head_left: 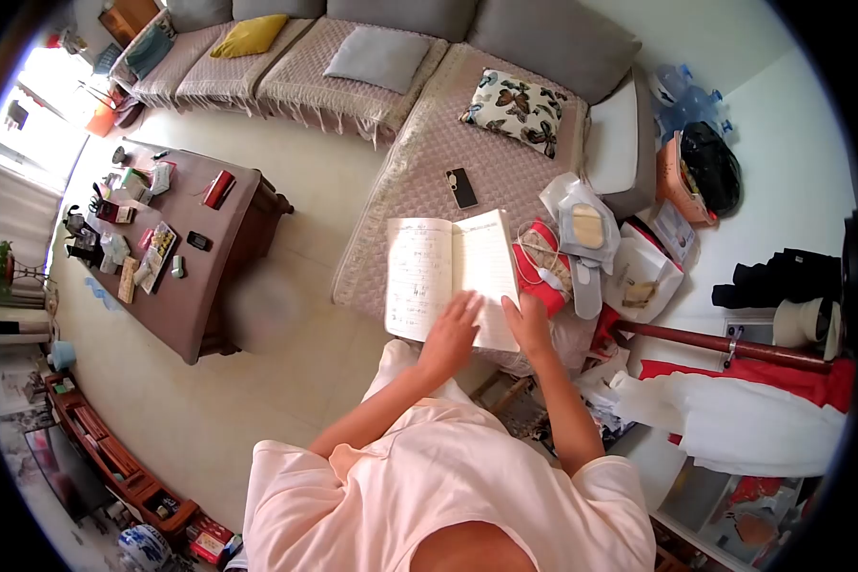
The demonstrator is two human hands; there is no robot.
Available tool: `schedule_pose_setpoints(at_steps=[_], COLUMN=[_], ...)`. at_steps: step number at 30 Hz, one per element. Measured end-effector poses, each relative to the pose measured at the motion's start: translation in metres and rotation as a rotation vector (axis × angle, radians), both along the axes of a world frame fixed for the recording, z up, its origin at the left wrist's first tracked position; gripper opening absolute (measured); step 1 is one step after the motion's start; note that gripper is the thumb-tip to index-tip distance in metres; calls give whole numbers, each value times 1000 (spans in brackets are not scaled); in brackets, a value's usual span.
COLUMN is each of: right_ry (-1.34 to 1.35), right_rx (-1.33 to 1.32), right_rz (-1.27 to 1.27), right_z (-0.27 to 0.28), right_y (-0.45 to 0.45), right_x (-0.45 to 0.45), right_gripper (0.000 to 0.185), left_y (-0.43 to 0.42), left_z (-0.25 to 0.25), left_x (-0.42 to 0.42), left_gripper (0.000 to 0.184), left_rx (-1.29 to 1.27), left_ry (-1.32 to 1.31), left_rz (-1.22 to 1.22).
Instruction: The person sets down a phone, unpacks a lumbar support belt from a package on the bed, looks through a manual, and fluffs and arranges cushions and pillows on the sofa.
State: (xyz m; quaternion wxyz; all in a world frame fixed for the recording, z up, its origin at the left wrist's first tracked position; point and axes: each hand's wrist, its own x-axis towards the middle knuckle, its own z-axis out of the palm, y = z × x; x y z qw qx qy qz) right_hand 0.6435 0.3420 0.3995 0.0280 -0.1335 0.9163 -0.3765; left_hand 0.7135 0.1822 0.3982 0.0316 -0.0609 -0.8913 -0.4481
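White paper pages, handwritten on the left leaf and ruled on the right, are displayed by an open notebook (pixel 419 276), situated in front of the person at the near edge of the sofa (pixel 400 205); whether it rests on the cover or is held above it cannot be determined. Clock positions are taken from the notebook, with twelve at the top of the view. The left hand (pixel 451 338) enters from seven o'clock and lies across the lower pages near the fold, its fingers extended and slightly apart. The right hand (pixel 530 326) approaches from five o'clock and touches the lower outer edge of the right page; whether its fingers are clamped on the edge cannot be told, the underside being hidden. A dark smartphone (pixel 463 194) lies at twelve o'clock on the quilted cover, with a butterfly-print cushion (pixel 515 110) beyond at one o'clock. Just beside the right page, at three o'clock, sits a red item (pixel 541 232) with a white cable across it; clear packaging (pixel 586 226) is at two, nearer than the blue water bottles (pixel 684 105). At nine o'clock, well apart, stands a covered table (pixel 191 296) bearing a small black device (pixel 198 240); a red case (pixel 219 189) lies on it at ten. A white garment (pixel 734 419) hangs at four o'clock.
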Motion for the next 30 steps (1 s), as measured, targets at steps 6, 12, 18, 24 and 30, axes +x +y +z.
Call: schedule_pose_setpoints(at_steps=[6,12,18,24,30], right_ry=[-177,-376,-518,-709,-969], right_rx=[-94,-409,-364,-180,128], right_rz=[21,84,158,199,155], right_z=[52,21,-52,-143,-155], right_y=[-14,-45,-142,-226,-319], right_x=[53,47,6,-25,-36], right_gripper=[25,29,25,25,20], left_y=[-38,-107,-244,-505,-718], left_z=[-41,-50,-110,-265,-245], left_x=[5,4,10,-20,-82], left_gripper=[62,47,32,29,34], left_rx=[166,1214,1461,1665,1957], left_ry=[22,-357,-376,-301,-100], left_rz=[290,260,591,1243,1511])
